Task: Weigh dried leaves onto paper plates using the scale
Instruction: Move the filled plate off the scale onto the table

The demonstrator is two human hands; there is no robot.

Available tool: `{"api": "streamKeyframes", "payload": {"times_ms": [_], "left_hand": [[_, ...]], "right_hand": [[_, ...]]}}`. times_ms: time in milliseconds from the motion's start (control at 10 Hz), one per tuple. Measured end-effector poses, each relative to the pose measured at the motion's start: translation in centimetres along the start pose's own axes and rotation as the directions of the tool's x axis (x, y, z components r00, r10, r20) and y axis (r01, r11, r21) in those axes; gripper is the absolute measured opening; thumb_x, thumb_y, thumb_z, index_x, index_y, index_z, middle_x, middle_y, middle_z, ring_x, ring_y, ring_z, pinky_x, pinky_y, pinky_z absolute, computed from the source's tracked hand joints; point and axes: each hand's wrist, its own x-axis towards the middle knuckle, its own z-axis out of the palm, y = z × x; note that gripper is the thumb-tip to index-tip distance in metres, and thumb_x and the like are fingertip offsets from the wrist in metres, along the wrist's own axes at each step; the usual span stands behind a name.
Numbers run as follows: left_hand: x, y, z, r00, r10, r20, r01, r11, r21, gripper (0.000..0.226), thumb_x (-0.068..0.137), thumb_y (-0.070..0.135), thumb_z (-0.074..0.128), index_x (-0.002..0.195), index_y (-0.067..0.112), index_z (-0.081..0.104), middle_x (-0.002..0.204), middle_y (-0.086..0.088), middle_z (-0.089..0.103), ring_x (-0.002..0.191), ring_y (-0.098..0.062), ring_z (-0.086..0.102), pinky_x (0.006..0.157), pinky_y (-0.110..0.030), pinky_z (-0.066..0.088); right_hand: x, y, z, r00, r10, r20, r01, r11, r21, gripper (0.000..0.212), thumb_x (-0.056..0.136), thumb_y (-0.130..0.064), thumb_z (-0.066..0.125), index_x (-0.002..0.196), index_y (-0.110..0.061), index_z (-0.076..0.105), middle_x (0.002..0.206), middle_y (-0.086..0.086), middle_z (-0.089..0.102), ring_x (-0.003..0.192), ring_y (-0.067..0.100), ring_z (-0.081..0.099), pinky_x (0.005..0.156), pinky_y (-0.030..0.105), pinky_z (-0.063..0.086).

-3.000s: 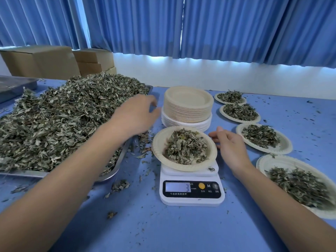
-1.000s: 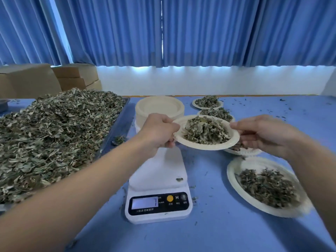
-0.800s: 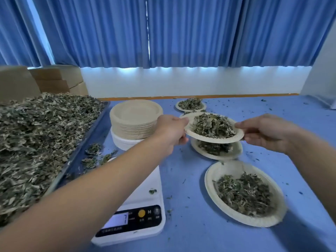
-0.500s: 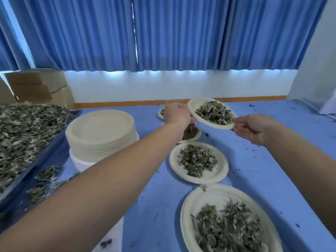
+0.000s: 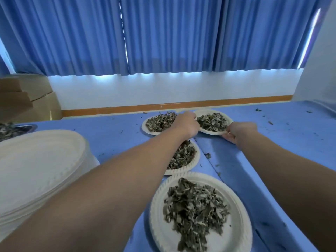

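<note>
A paper plate of dried leaves (image 5: 212, 122) sits low at the far end of the blue table (image 5: 283, 135), close to the far edge. My left hand (image 5: 187, 124) grips its left rim and my right hand (image 5: 240, 132) pinches its right rim. Beside it on the left lies another filled plate (image 5: 156, 122), partly covered by my left hand. Two more filled plates lie nearer: one (image 5: 183, 157) under my left forearm, one (image 5: 200, 213) at the front. The scale is out of view.
A tall stack of unused paper plates (image 5: 38, 170) stands at the left. A corner of the metal leaf tray (image 5: 16, 127) shows at the left edge. Cardboard boxes (image 5: 27, 99) stand behind it. Leaf crumbs are scattered over the table at the right.
Both hands lifted the filled plate off the scale and carried it away to the far end of the row of plates, then lowered it. My view swung right, so the scale left the frame.
</note>
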Motion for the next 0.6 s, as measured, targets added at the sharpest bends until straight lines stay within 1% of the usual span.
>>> {"api": "streamKeyframes", "payload": {"times_ms": [100, 200, 300, 400, 500, 600], "left_hand": [[1.1, -0.2, 0.9, 0.999, 0.039, 0.036, -0.043, 0.994, 0.103, 0.020, 0.099, 0.003, 0.041, 0.103, 0.010, 0.059, 0.090, -0.006, 0.056, 0.070, -0.023, 0.045, 0.069, -0.033, 0.037], [1.7, -0.1, 1.0, 0.997, 0.076, -0.024, -0.072, 0.990, 0.120, 0.020, 0.095, 0.002, 0.043, 0.077, 0.010, 0.048, 0.071, -0.008, 0.050, 0.065, -0.025, 0.043, 0.061, -0.036, 0.037], [1.9, -0.2, 1.0, 0.996, 0.077, -0.041, -0.072, 0.991, 0.112, 0.019, 0.095, 0.000, 0.042, 0.079, 0.008, 0.048, 0.069, -0.010, 0.051, 0.064, -0.026, 0.044, 0.060, -0.037, 0.037], [1.9, -0.3, 0.8, 0.995, 0.076, -0.065, -0.070, 0.993, 0.094, 0.025, 0.095, -0.001, 0.040, 0.072, 0.007, 0.045, 0.064, -0.009, 0.043, 0.060, -0.026, 0.038, 0.059, -0.036, 0.033], [1.4, -0.3, 0.0, 0.994, 0.082, -0.076, -0.076, 0.994, 0.083, 0.023, 0.098, 0.002, 0.040, 0.080, 0.004, 0.054, 0.069, -0.011, 0.051, 0.061, -0.026, 0.041, 0.059, -0.037, 0.036], [0.1, 0.4, -1.1, 0.997, 0.047, -0.065, -0.044, 0.998, 0.050, 0.028, 0.098, -0.001, 0.040, 0.071, 0.008, 0.043, 0.065, -0.008, 0.039, 0.061, -0.024, 0.032, 0.060, -0.036, 0.029]], "right_hand": [[1.6, -0.2, 0.7, 1.000, -0.024, -0.007, 0.024, 1.000, -0.012, 0.029, 0.084, 0.003, 0.076, 0.109, -0.001, 0.060, 0.102, 0.017, 0.067, 0.080, 0.028, 0.074, 0.061, 0.034, 0.061], [1.7, -0.8, 1.3, 0.984, -0.104, 0.143, 0.101, 0.994, 0.028, 0.029, 0.092, 0.007, 0.062, 0.114, -0.007, 0.047, 0.092, 0.013, 0.057, 0.045, 0.009, 0.066, 0.049, 0.022, 0.055], [1.3, -1.3, 2.4, 0.988, -0.065, 0.142, 0.074, 0.996, -0.059, 0.025, 0.090, 0.003, 0.071, 0.111, -0.005, 0.059, 0.091, 0.013, 0.066, 0.067, 0.014, 0.074, 0.054, 0.027, 0.061], [0.7, -1.5, 3.2, 0.993, -0.059, 0.102, 0.075, 0.986, -0.152, 0.020, 0.088, -0.005, 0.077, 0.100, -0.001, 0.062, 0.098, 0.013, 0.073, 0.069, 0.019, 0.074, 0.059, 0.031, 0.063], [0.4, -2.0, 3.4, 0.974, -0.182, 0.133, 0.204, 0.962, -0.180, 0.013, 0.093, 0.001, 0.061, 0.096, -0.009, 0.053, 0.111, 0.014, 0.059, 0.044, 0.004, 0.063, 0.051, 0.024, 0.058], [-0.9, -2.1, 2.5, 0.963, -0.249, 0.105, 0.268, 0.926, -0.265, 0.026, 0.093, 0.001, 0.057, 0.079, -0.015, 0.043, 0.094, 0.015, 0.061, 0.036, -0.005, 0.054, 0.048, 0.026, 0.057]]}}
